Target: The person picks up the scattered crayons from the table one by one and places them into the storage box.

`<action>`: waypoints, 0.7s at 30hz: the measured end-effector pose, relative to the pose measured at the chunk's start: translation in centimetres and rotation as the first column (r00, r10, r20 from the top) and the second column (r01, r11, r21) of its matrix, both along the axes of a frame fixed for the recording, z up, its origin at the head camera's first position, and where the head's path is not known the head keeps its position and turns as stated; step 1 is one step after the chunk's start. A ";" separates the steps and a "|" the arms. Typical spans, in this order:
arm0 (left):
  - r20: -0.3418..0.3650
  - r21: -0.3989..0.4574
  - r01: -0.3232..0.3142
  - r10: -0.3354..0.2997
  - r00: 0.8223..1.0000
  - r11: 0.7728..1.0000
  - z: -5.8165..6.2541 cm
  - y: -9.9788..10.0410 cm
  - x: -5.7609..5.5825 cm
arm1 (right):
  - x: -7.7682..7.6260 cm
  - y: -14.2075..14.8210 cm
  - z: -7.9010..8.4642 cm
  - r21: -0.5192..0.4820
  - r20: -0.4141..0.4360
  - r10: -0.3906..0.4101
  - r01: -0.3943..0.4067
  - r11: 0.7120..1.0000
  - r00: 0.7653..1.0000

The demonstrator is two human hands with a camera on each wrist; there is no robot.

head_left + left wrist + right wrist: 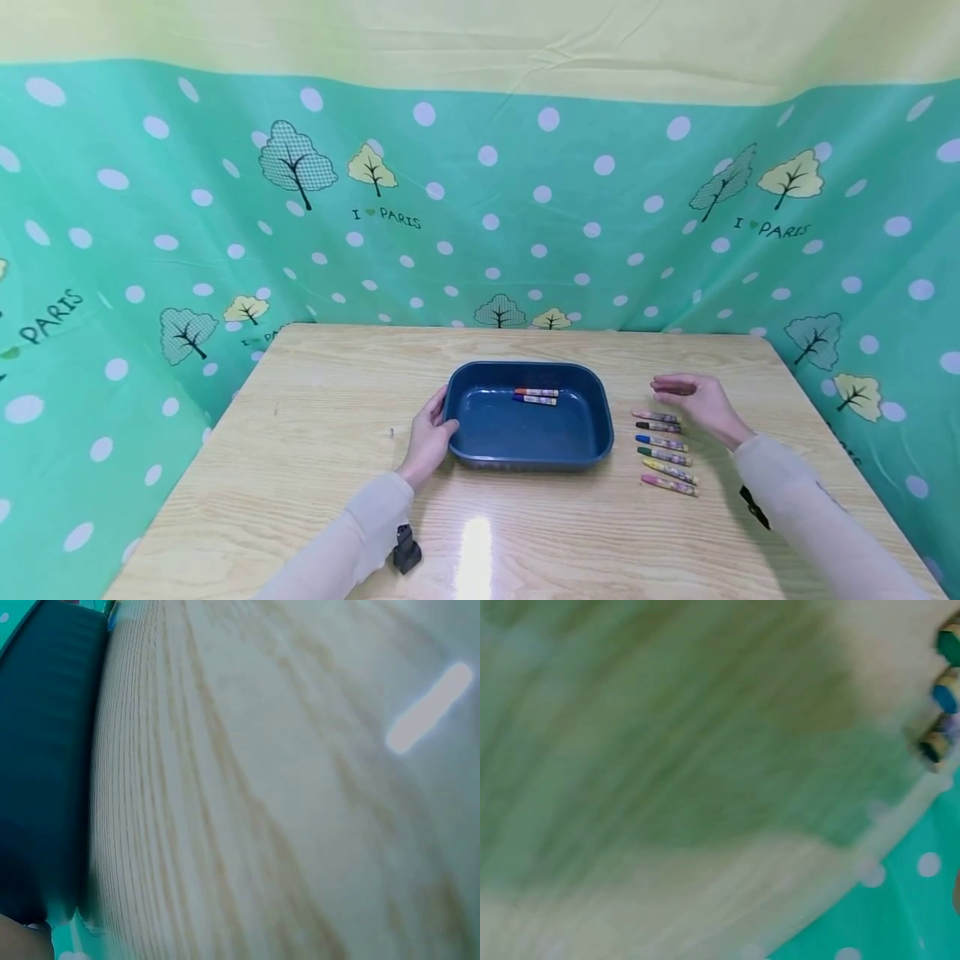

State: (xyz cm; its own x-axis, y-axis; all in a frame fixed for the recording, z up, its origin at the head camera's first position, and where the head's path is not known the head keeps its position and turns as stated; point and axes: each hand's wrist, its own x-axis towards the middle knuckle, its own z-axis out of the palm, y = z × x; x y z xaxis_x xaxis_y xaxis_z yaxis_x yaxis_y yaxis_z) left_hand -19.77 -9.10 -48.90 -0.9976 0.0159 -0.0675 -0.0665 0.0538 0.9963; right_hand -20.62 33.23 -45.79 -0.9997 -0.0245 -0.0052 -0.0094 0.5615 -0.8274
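My left hand (429, 442) grips the left wall of a dark blue plastic basin (517, 437), thumb over the rim. Inside the basin, an orange-red crayon (537, 392) and a dark blue crayon (536, 400) lie side by side. My right hand (703, 405), fingers loosely extended and holding nothing, is just beyond the far end of a crayon row. From far to near the row has a pale pink crayon (656, 416), then black (658, 427), blue (662, 443), green (664, 457), yellow (670, 472) and pink (670, 485) ones.
All this stands on a pale wood-grain table (315, 467). A green dotted curtain (450, 208) with trees and lettering hangs behind the table and along its sides. Lamp glare shows on the tabletop in front of the basin.
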 end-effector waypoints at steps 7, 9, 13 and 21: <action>-0.006 -0.018 -0.013 0.013 1.000 1.000 0.0 0.1 0.1 | 0.0 1.3 -1.1 0.068 0.084 0.000 -0.006 0.998 0.996; -0.007 -0.019 -0.013 0.013 1.000 1.000 0.1 0.1 0.1 | 0.0 1.5 -1.4 0.090 0.105 -0.001 -0.009 0.996 0.994; -0.009 -0.016 -0.004 0.004 1.000 1.000 0.3 0.1 0.1 | 0.0 1.6 -2.2 0.126 0.128 -0.004 -0.012 0.992 0.992; -0.008 -0.009 0.001 -0.001 1.000 1.000 0.3 0.0 0.3 | 0.0 1.4 -2.8 0.132 0.091 0.035 -0.047 0.990 0.995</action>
